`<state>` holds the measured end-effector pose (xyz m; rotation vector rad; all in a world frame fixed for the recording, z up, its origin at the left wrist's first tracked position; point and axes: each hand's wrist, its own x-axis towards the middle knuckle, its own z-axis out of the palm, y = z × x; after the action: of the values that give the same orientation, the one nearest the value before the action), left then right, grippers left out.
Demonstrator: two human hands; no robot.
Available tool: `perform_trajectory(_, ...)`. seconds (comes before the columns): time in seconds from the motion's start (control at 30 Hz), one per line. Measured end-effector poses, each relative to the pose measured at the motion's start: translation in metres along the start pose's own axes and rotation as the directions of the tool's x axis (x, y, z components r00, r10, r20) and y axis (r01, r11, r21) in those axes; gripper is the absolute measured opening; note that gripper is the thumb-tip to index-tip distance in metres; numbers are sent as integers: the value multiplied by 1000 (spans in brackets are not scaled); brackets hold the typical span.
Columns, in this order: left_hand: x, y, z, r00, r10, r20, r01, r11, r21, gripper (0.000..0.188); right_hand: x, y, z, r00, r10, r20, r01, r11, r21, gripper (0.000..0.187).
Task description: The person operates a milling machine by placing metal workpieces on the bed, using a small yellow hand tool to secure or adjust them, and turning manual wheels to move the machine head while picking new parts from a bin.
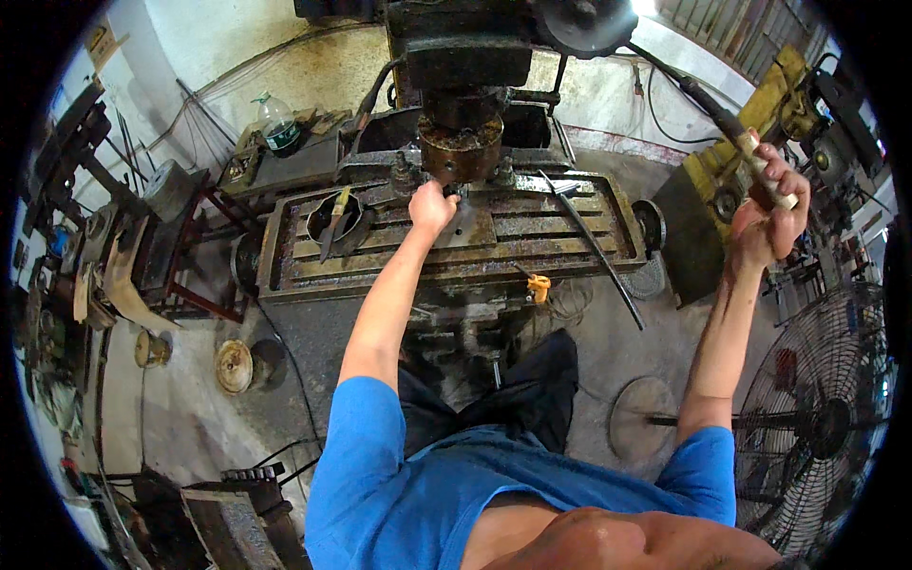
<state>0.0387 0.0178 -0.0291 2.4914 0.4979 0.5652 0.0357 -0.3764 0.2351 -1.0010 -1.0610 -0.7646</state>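
Note:
My left hand (433, 207) is closed just below the spindle head (461, 147) of a milling machine. Its fingers are curled, and whatever they grip, if anything, is hidden. Raised to the right, my right hand (774, 204) wraps round the pale grip of a long lever (714, 112) that runs up to the machine's head. Under the spindle lies the slotted machine table (560, 242), scattered with metal chips. On its left part stands a dark pan (353, 228) with a brush (334, 223) laid across it. A long metal bar (603, 255) slants over the table's front edge on the right.
Handwheels (650, 225) sit at the table's ends. An orange object (539, 288) hangs at its front edge. A large floor fan (807, 418) stands to the right. On the left are a clear bottle (276, 123), a round tin (234, 367) and a cable (294, 370) on the floor.

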Motion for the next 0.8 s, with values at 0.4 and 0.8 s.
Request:
perform_trajectory(0.4, -3, 7, -4, 1000, -24, -2, 24, 1000, -6, 31, -26, -6, 12, 998, 45, -53, -51, 992, -114, 13)
perform_trajectory(0.8, -4, 7, -6, 1000, -29, -10, 29, 999, 17, 29, -23, -12, 26, 990, 54, -130, -87, 961, -263, 6)
